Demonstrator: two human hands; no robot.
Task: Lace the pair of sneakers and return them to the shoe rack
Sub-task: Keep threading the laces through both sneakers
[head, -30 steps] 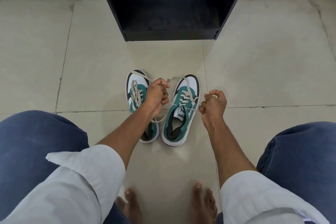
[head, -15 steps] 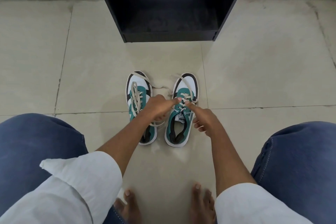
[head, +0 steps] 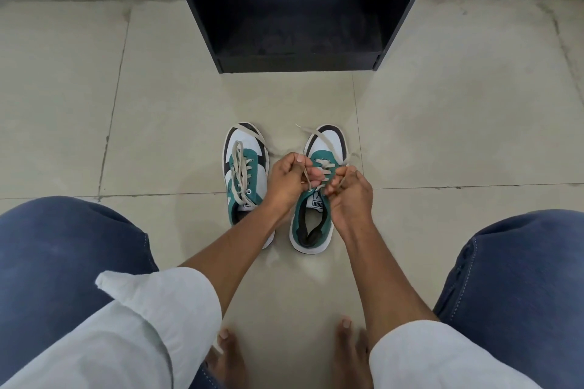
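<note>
Beige tiled floor (head: 442, 136) under me. Left hand (head: 289, 180), right hand (head: 349, 196) each pinching beige lace ends (head: 325, 144) over right teal-white canvas sneaker (head: 316, 221); judging slack pull risking loose knot, ends slipping.

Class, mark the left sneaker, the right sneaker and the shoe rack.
left sneaker (head: 245, 148): head view, white toe panel.
right sneaker (head: 311, 224): head view, teal collar by the heel.
shoe rack (head: 298, 62): head view, black bottom front edge.

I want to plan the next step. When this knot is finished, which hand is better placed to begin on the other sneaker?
Probably the left hand. It works beside the left sneaker, whose lace lies loose. The right hand is beyond the right sneaker.
</note>
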